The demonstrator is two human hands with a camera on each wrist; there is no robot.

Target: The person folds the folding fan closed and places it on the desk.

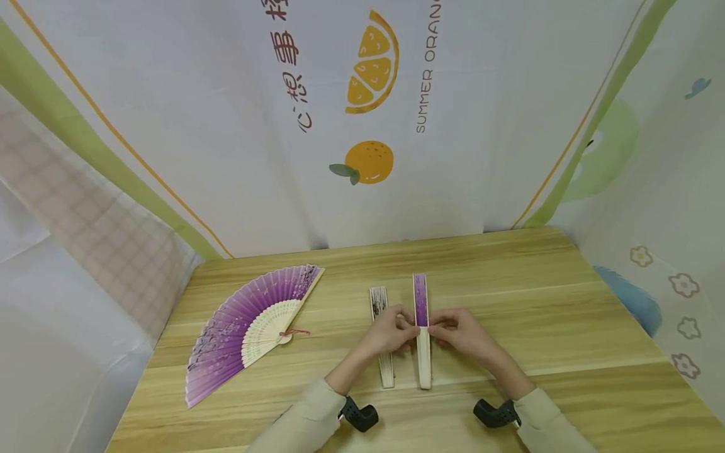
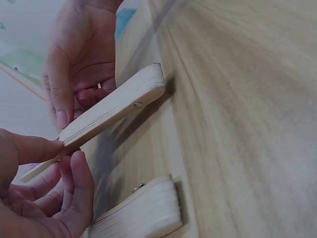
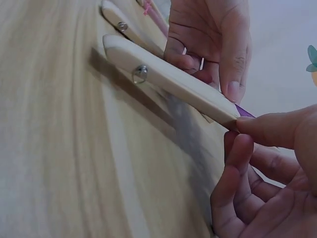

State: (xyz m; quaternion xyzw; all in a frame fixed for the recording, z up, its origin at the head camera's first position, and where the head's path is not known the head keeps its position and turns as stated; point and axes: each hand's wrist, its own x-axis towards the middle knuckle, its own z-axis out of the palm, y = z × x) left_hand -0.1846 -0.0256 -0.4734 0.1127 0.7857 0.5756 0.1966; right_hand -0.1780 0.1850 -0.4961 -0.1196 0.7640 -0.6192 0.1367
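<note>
A folded hand fan (image 1: 420,302) with purple cloth and pale ribs is held between both hands, its long axis pointing away from me. My left hand (image 1: 391,330) pinches its left side near the middle, thumb on top. On the opposite side, the thumb and fingers of my right hand (image 1: 464,330) pinch it too. In the left wrist view the fan (image 2: 119,104) shows its rivet end, with a shadow on the wood below. The right wrist view shows a metal ring on that fan (image 3: 139,73). Another folded fan (image 1: 386,371) lies just left, partly hidden by the left hand.
A spread purple fan (image 1: 226,336) with pale ribs and a red tassel (image 1: 297,331) lies at the table's left. The wooden table (image 1: 544,308) meets a printed white curtain (image 1: 453,189) at its back edge. Dark wrist cameras (image 1: 360,415) sit under the sleeves.
</note>
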